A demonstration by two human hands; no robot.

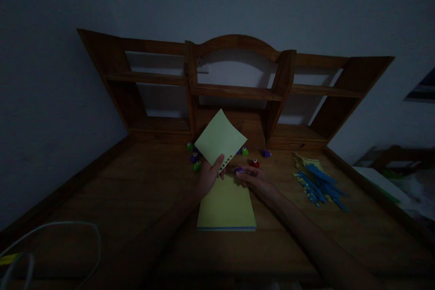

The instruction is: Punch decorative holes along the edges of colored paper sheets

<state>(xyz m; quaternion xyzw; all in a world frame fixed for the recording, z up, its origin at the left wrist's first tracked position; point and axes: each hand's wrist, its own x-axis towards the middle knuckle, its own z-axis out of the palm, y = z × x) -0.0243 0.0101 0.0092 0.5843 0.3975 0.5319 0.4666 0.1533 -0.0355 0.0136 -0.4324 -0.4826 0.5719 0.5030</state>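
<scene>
My left hand (pixel 208 177) pinches a pale yellow sheet of paper (pixel 220 137) by its lower edge, thumb on top. Small punched shapes run in a row along the sheet's lower right edge. Just to the right, my right hand (pixel 255 180) is closed around a small purple craft punch (pixel 239 170), close to the sheet's corner but apart from it. Below both hands lies a stack of yellow paper (pixel 227 206), with a bluish layer showing at its front edge. The fingertips of both hands are partly lost in the dim light.
Behind the sheet stand several small punches: green (pixel 197 166), red (pixel 254 163) and purple (pixel 266 153). Blue and yellow paper strips (pixel 319 183) lie in a pile at the right. A wooden shelf (pixel 238 93) backs the desk; a pale cable (pixel 98 240) loops at lower left.
</scene>
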